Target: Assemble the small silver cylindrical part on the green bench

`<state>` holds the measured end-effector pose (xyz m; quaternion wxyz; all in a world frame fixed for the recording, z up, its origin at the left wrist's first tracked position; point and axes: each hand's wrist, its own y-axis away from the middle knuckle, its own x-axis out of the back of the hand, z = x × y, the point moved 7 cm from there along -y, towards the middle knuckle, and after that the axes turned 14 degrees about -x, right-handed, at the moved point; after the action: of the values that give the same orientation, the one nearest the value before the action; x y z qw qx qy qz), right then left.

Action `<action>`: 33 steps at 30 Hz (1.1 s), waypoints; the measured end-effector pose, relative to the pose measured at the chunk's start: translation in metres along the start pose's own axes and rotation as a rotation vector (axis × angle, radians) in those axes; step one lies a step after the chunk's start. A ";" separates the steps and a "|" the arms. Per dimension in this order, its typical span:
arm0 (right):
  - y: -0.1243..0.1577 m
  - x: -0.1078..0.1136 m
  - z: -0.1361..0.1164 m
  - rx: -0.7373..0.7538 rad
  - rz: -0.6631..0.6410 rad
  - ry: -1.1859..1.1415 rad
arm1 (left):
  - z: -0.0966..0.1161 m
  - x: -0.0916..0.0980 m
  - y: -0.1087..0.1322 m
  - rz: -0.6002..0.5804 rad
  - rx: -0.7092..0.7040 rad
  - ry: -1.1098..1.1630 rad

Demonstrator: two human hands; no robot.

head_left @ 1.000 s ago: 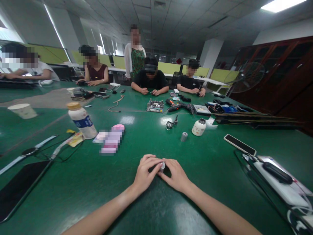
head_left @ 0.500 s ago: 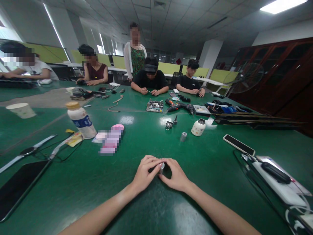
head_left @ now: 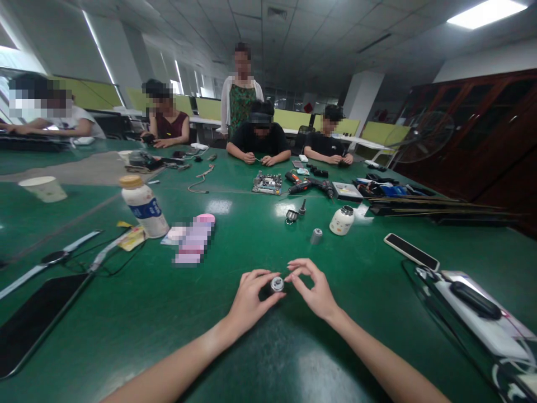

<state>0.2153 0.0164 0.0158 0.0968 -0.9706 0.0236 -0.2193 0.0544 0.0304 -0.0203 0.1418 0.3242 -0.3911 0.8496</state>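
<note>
A small silver metal cylinder (head_left: 277, 285) stands on the green table with its round end up; a dark detail shows in its top face. My left hand (head_left: 250, 294) holds it from the left, thumb at the near side and index finger at the far side. Just right of the cylinder is my right hand (head_left: 314, 287), slightly raised, with thumb and index fingertips pinched close together. Whatever may be between those tips is too small to make out. A second grey metal cylinder (head_left: 316, 236) stands farther off, beside a white patterned jar (head_left: 342, 220).
On the left are a milk bottle (head_left: 145, 207), a pink case (head_left: 205, 223), a watch (head_left: 54, 257) and a tablet (head_left: 39, 319). A phone (head_left: 411, 252) and cabled power bank (head_left: 474, 313) lie right. Beyond are a circuit board (head_left: 267, 183), power drills (head_left: 310, 186) and several people.
My right hand has drawn back to the right and lifted off the cylinder, uncovering its top. My left hand keeps its place around it, thumb now lower. The view has shifted slightly.
</note>
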 end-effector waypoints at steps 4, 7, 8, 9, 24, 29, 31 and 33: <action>-0.001 -0.010 0.000 -0.043 -0.009 0.015 | 0.000 0.000 -0.001 0.001 0.003 0.011; 0.000 -0.020 0.002 -0.071 -0.012 -0.005 | 0.001 0.000 -0.001 -0.005 -0.003 0.008; 0.000 -0.020 0.002 -0.082 -0.008 -0.031 | 0.001 0.001 -0.001 -0.005 -0.004 0.007; -0.001 -0.019 0.001 -0.087 0.000 -0.060 | 0.001 0.001 -0.001 -0.003 -0.003 0.006; -0.041 0.020 0.070 -0.124 -0.023 0.066 | 0.001 0.000 -0.001 -0.032 0.025 0.054; -0.026 0.008 0.025 -0.114 -0.069 -0.071 | -0.001 0.000 0.000 -0.016 0.020 0.040; -0.018 -0.003 0.009 -0.099 -0.113 -0.099 | -0.002 0.000 0.000 -0.009 0.010 0.037; -0.013 -0.012 0.001 -0.080 -0.119 -0.077 | -0.002 0.000 0.001 -0.001 -0.001 0.033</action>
<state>0.2048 0.0305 0.0120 0.0457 -0.9810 -0.0292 -0.1863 0.0536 0.0317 -0.0219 0.1488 0.3100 -0.3892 0.8545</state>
